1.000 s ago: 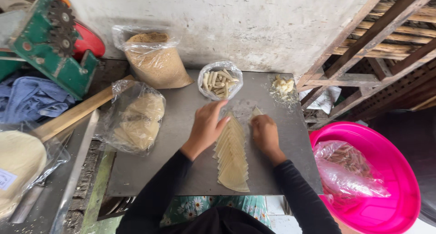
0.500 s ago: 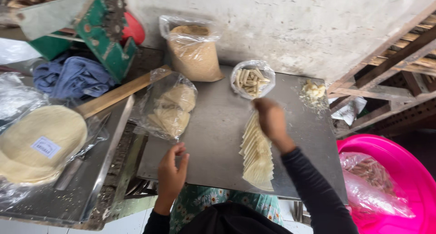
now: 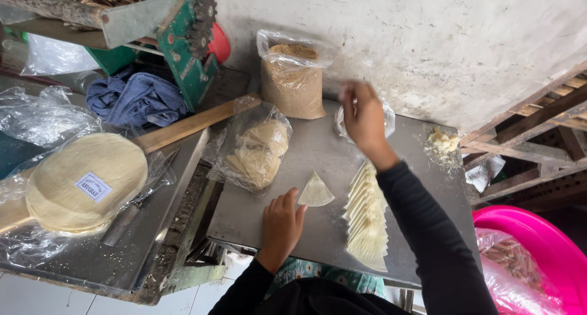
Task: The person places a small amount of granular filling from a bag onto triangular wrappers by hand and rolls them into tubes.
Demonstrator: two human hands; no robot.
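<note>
My left hand (image 3: 281, 222) rests flat on the grey metal board (image 3: 324, 150), its fingertips at the edge of a single pale wedge of wrapper (image 3: 315, 191). My right hand (image 3: 362, 118) is raised over the small clear bag of filling (image 3: 386, 120) at the back, fingers bent downward; whether it holds anything is hidden. A fanned row of cut wrapper wedges (image 3: 369, 220) lies on the board under my right forearm.
A bag of brown crumbs (image 3: 292, 76) and a bag of cut wrappers (image 3: 257, 149) sit at the back left. A stack of round wrappers in plastic (image 3: 79, 183), a wooden stick (image 3: 189, 124), a blue cloth (image 3: 136, 98) and a green machine (image 3: 186, 40) are left. A pink basin (image 3: 538, 254) is right.
The view has shifted left. My left hand left the fanned row, dropped to the board's front edge, and now has one wedge laid by its fingertips. My right hand reached back to the filling bag.
</note>
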